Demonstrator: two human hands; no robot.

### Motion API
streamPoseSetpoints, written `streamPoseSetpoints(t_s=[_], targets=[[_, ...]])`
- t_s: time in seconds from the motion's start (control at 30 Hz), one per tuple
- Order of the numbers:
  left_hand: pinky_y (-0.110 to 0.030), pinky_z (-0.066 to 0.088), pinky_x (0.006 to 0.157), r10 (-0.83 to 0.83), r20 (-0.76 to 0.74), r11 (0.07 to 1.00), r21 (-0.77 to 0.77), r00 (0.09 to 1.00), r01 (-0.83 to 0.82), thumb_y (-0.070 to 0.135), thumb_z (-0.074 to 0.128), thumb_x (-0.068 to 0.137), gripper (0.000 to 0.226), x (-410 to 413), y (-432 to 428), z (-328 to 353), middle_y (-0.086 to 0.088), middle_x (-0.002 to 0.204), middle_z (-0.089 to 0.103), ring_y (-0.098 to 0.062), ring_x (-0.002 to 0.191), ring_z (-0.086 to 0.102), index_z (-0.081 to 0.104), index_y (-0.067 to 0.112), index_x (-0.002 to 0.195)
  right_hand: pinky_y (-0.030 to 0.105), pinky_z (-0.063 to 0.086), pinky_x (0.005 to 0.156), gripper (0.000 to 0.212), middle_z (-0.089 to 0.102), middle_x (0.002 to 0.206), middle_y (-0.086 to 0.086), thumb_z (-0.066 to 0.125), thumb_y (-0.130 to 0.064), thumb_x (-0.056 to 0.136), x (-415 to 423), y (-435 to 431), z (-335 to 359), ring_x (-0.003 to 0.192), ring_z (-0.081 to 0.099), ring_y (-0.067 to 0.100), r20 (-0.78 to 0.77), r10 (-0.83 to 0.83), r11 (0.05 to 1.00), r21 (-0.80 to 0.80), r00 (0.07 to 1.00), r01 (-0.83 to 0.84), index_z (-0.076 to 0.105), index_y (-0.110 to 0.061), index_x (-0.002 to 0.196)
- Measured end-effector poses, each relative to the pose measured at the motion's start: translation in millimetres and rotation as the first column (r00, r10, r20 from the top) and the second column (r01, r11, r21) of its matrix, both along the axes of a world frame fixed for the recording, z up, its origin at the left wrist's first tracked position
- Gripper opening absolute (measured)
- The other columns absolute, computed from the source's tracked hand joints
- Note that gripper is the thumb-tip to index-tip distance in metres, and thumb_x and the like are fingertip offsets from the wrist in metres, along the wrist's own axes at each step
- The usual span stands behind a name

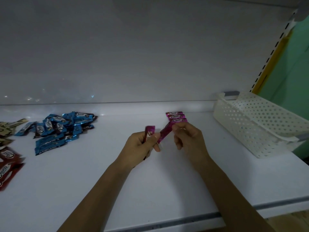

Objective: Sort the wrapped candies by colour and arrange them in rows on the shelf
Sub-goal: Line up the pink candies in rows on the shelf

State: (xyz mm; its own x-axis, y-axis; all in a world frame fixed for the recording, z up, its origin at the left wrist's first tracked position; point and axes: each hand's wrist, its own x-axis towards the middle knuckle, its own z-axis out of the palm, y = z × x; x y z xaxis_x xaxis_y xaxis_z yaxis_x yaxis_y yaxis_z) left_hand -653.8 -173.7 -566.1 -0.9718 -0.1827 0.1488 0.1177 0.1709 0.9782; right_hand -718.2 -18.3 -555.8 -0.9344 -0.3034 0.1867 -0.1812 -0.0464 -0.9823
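On the white shelf, three pink wrapped candies lie in a short overlapping row near the back wall. My left hand grips a small bunch of pink candies, held upright above the shelf. My right hand pinches one pink candy by its upper end, just in front of the row; that candy slants down towards my left thumb. A heap of blue candies lies at the left. Red candies and cream candies sit at the far left edge.
A white perforated plastic basket stands at the right end of the shelf, against the slotted upright. The shelf's front edge runs below my forearms. A white back panel rises behind everything.
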Motion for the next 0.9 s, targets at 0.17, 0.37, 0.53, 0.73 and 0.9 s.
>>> streamPoseSetpoints(t_s=[0.17, 0.37, 0.53, 0.73, 0.9], targets=[[-0.02, 0.035, 0.044, -0.012, 0.02, 0.999, 0.038, 1.0, 0.011, 0.047, 0.046, 0.087, 0.051, -1.3, -2.9, -1.5, -0.006, 0.043, 0.047, -0.012, 0.038, 0.039, 0.074, 0.008, 0.068, 0.029, 0.051, 0.054, 0.02, 0.069, 0.07, 0.011, 0.047, -0.005, 0.095, 5.0, -2.5, 6.8, 0.051, 0.061, 0.021, 0.173, 0.154, 0.976, -0.18, 0.973, -0.122, 0.06, -0.012, 0.082], [-0.022, 0.033, 0.042, 0.077, -0.003, 0.992, 0.096, 0.997, -0.076, 0.024, 0.049, 0.097, 0.047, -1.9, -1.4, 2.1, -0.001, 0.042, 0.044, -0.013, 0.037, 0.037, 0.073, 0.031, 0.057, 0.029, 0.055, 0.056, 0.024, 0.071, 0.071, 0.013, 0.044, -0.014, 0.096, 5.2, -2.3, 10.7, 0.057, 0.066, 0.022, 0.232, 0.257, 0.946, -0.259, 0.938, -0.195, 0.061, -0.006, 0.082], [-0.018, 0.031, 0.036, 0.112, -0.045, 0.984, 0.143, 0.993, -0.105, 0.003, 0.059, 0.091, 0.024, 0.3, -5.2, 0.8, 0.012, 0.055, 0.062, -0.007, 0.038, 0.032, 0.07, 0.024, 0.096, 0.029, 0.055, 0.059, 0.012, 0.071, 0.073, 0.004, 0.06, 0.002, 0.086, 2.6, -2.6, -0.4, 0.064, 0.068, 0.017, 0.138, 0.148, 0.986, -0.101, 0.979, -0.134, 0.06, -0.008, 0.093], [-0.018, 0.046, 0.054, 0.124, -0.067, 0.987, 0.116, 0.99, -0.116, 0.002, 0.066, 0.085, 0.026, -2.4, -7.9, -2.4, 0.015, 0.08, 0.072, -0.022, 0.07, 0.054, 0.07, 0.027, 0.092, 0.026, 0.057, 0.063, 0.028, 0.071, 0.076, 0.0, 0.061, 0.008, 0.084, -0.2, -1.9, -2.7, 0.07, 0.068, 0.014, 0.112, 0.128, 0.988, -0.098, 0.985, -0.117, 0.057, -0.009, 0.106], [-0.021, 0.041, 0.042, 0.128, -0.055, 0.988, 0.095, 0.99, -0.123, -0.002, 0.07, 0.08, 0.014, -2.7, -6.9, -3.2, 0.006, 0.056, 0.059, -0.02, 0.048, 0.046, 0.062, 0.009, 0.078, 0.024, 0.054, 0.061, 0.009, 0.071, 0.076, 0.003, 0.061, 0.001, 0.086, 1.9, -4.0, -4.3, 0.072, 0.068, 0.014, 0.112, 0.125, 0.992, -0.027, 0.986, -0.123, 0.063, -0.007, 0.086]])
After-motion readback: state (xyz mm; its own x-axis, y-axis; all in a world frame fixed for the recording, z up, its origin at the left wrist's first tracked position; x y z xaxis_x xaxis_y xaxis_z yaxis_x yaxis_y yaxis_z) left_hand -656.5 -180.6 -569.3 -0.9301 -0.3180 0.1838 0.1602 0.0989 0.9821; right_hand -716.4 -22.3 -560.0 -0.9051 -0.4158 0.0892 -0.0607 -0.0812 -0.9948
